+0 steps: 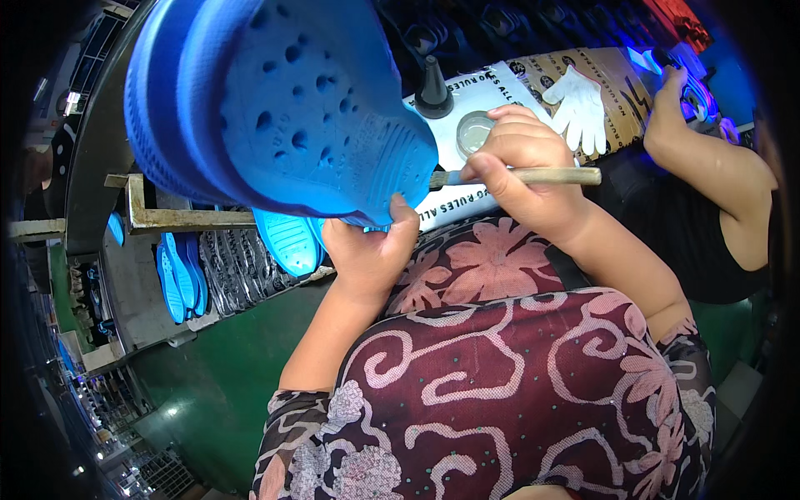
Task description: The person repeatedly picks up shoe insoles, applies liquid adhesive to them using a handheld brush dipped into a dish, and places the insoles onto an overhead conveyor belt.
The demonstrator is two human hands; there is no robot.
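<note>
A large blue foam clog [283,108] with round holes fills the upper left of the head view. My left hand [371,250] grips its near lower edge, the thumb pressed on the blue surface and the other fingers mostly hidden. In my right hand [533,167] is a brush [558,176] with a pale wooden handle, held almost level. Its dark bristles touch the clog's right-hand edge. Just beyond my right fingers stands a small clear cup [475,133], partly covered by them. A black bottle [433,92] with a pointed nozzle stands beside the cup.
A white printed sheet [454,204] lies under the cup. Farther right, a white glove [578,108] rests on brown printed material [621,92]. Another person's arm [708,158] reaches in at the right. More blue clogs [287,237] sit at lower left by a wooden bar [192,219].
</note>
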